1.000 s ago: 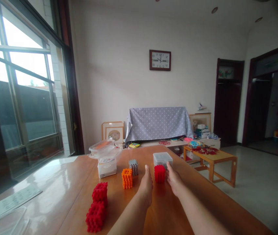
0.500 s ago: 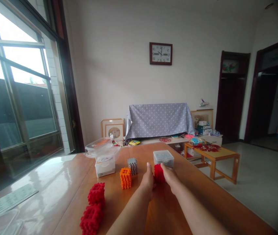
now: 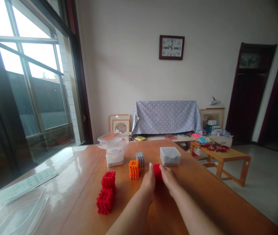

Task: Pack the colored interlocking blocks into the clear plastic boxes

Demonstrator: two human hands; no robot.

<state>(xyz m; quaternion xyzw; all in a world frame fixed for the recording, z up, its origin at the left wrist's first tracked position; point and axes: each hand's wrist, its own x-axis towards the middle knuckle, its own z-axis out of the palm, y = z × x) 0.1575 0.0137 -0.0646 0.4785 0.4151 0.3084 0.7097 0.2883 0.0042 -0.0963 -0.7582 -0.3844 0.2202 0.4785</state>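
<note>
Between my left hand [image 3: 149, 181] and my right hand [image 3: 170, 179] is a red block stack [image 3: 157, 173], pressed from both sides near the table's middle. Two more red stacks, one [image 3: 108, 180] behind the other [image 3: 105, 200], stand to the left. An orange stack [image 3: 134, 169] stands left of my left hand, with a grey one [image 3: 140, 159] just behind it. The undersides of the held stack and most of my fingers are hidden.
A lidded clear box [image 3: 170, 156] sits beyond my right hand. Clear containers [image 3: 114, 156] are stacked at the back left. Plastic lids [image 3: 28, 212] and a printed sheet [image 3: 31, 182] lie on the wooden table [image 3: 72, 195] at left.
The view has shifted, so the room and table objects appear moved. Both hands still hold the red stack, which now appears nearer the orange one and farther from the lidded box.
</note>
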